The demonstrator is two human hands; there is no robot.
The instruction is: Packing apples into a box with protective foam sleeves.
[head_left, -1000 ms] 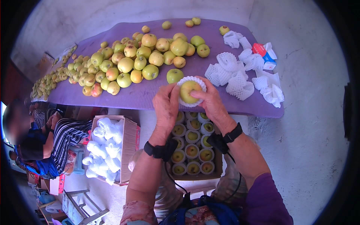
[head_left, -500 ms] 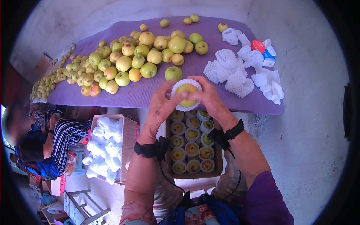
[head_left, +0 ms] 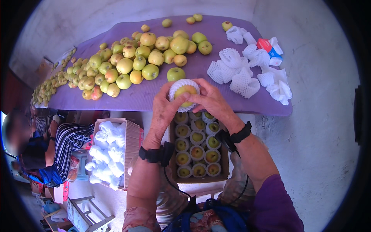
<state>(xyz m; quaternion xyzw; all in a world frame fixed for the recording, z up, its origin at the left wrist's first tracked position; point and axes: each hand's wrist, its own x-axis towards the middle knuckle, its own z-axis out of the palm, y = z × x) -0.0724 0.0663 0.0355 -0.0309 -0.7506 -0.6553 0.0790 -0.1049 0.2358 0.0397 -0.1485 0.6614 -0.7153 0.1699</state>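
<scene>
Between my two hands is a yellow-green apple (head_left: 183, 91) wrapped in a white foam net (head_left: 172, 86), held above the table's front edge. My left hand (head_left: 164, 106) closes round its left side, the thumb across the front. My right hand (head_left: 211, 97) grips the right side, its thumb meeting the left one. Just behind the wrapped apple a loose green apple (head_left: 176, 74) rests on the table. Below my hands stands an open cardboard box (head_left: 201, 180) with rows of apples in foam nets (head_left: 197, 153); my hands and wrists hide part of its far end.
A big pile of loose apples (head_left: 124, 65) covers the left of the purple-covered table (head_left: 216, 91). Empty foam nets (head_left: 234, 69) and a red-blue packet (head_left: 270, 51) lie at right. A carton of foam nets (head_left: 110, 150) stands left; a seated person (head_left: 42, 154) is beyond it.
Both hands, with the wrapped apple between them, have shifted slightly left. My right fingers and thumb have changed position a little on the foam net.
</scene>
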